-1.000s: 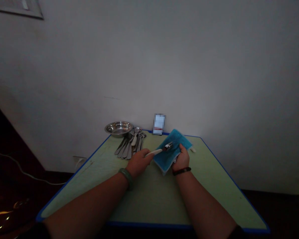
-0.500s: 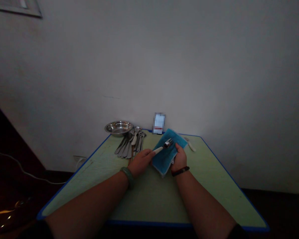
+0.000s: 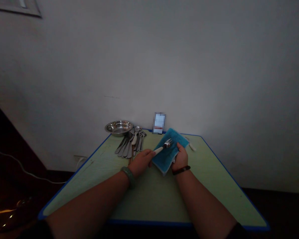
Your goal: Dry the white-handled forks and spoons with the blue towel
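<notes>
Shifted a little since a moment ago, the blue towel [image 3: 164,159] has swung so that its right corner now sits closer to the table's right side, and the right hand [image 3: 181,158] has moved slightly with it. From where I stand, a thin white cord [image 3: 22,166] runs along the dark floor at the far left, below the wall. On the green table [image 3: 149,199] with its blue edging, a steel bowl [image 3: 119,128] sits at the back left corner, and just in front of it lies a fanned pile of steel cutlery [image 3: 128,146], with a thin brown stick [image 3: 131,156] among the handles. The left hand [image 3: 142,162], with a green bangle [image 3: 127,176] on its wrist, is closed around the handle of a white-handled steel utensil [image 3: 158,150], which points right, its metal head resting against the towel near the towel's upper middle. The towel lies on the tabletop between the hands, partly bunched, and the right hand, with a dark bracelet [image 3: 181,170] on its wrist, grips the towel's right side, fingers curled into the cloth just beside the metal head. Behind the towel, a pixelated card [image 3: 159,123] stands at the table's back edge against the wall. Past the right hand, another white handle [image 3: 191,145] lies on the table, touching the towel's right corner.
</notes>
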{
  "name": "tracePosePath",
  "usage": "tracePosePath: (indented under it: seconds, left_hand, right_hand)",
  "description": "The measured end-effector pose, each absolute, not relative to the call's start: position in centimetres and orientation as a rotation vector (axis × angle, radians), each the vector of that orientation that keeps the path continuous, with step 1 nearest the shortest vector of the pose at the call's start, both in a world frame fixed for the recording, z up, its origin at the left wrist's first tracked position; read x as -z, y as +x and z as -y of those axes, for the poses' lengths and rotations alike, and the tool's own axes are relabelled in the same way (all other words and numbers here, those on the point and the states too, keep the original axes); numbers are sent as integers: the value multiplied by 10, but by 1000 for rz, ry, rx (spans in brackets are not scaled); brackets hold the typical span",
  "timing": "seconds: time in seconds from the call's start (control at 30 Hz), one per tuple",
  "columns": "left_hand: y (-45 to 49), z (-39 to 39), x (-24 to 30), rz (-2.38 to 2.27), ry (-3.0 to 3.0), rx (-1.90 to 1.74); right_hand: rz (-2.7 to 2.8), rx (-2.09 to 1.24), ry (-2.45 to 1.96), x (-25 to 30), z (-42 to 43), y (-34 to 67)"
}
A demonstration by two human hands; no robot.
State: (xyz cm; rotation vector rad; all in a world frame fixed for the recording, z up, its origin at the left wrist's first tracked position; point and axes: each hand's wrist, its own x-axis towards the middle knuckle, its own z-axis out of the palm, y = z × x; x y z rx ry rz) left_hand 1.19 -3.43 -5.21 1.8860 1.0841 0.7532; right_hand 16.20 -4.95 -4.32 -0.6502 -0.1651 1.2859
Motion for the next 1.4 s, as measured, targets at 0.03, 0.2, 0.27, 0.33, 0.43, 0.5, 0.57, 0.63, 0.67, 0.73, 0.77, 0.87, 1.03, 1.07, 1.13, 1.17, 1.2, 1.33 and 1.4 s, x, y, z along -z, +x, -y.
tracePosePath:
  seconds: [0.03, 0.2, 0.27, 0.33, 0.43, 0.5, 0.57, 0.63, 0.67, 0.73, 0.77, 0.87, 1.03, 1.07, 1.13, 1.17, 1.2, 1.33, 1.4]
  left_hand:
    - [12, 34, 53, -1089, 1881, -754]
    - [12, 30, 55, -1116, 1840, -790]
    - [12, 30, 55, -1129, 1837, -811]
    - [11, 30, 53, -1124, 1850, -842]
    - [10, 32, 51, -1081, 1903, -903]
    - [10, 34, 50, -1064, 1954, -943]
    - [10, 37, 49, -1066, 1997, -975]
    - [11, 38, 49, -1096, 2019, -1001]
    - [11, 39, 49, -1121, 2023, -1010]
    - [12, 39, 49, -1186, 2032, -1010]
    - [12, 38, 49, -1219, 2041, -1000]
    - [11, 38, 49, -1298, 2101, -976]
    - [10, 40, 48, -1276, 2265, -1005]
    - [10, 40, 48, -1253, 2301, -1011]
    - [10, 42, 48, -1227, 2372, -1006]
    - [10, 42, 47, -1227, 2405, -991]
    - [10, 43, 47, -1233, 2438, -969]
    - [10, 45, 46, -1296, 2536, -900]
    - [10, 46, 45, -1329, 2548, -888]
  right_hand:
    - [156, -1281, -650, 43, 50, 162]
    - [132, -1229, -609, 41, 50, 165]
    - [119, -1190, -617, 41, 49, 167]
    - [105, -1159, -640, 42, 49, 168]
    - [114, -1145, -661, 44, 48, 168]
    - [131, -1183, -670, 47, 47, 167]
    - [150, -1242, -681, 49, 47, 166]
    - [171, -1274, -689, 50, 47, 165]
    - [185, -1276, -689, 50, 47, 164]
    - [209, -1273, -682, 51, 47, 164]
    - [216, -1283, -679, 51, 47, 163]
    - [205, -1335, -683, 51, 47, 163]
    - [191, -1350, -687, 49, 48, 161]
    - [188, -1350, -688, 48, 48, 161]
    - [179, -1355, -694, 48, 49, 161]
    - [178, -1365, -695, 48, 49, 161]
    - [179, -1375, -691, 48, 49, 161]
    - [210, -1391, -655, 48, 49, 162]
    - [212, -1388, -659, 48, 49, 162]
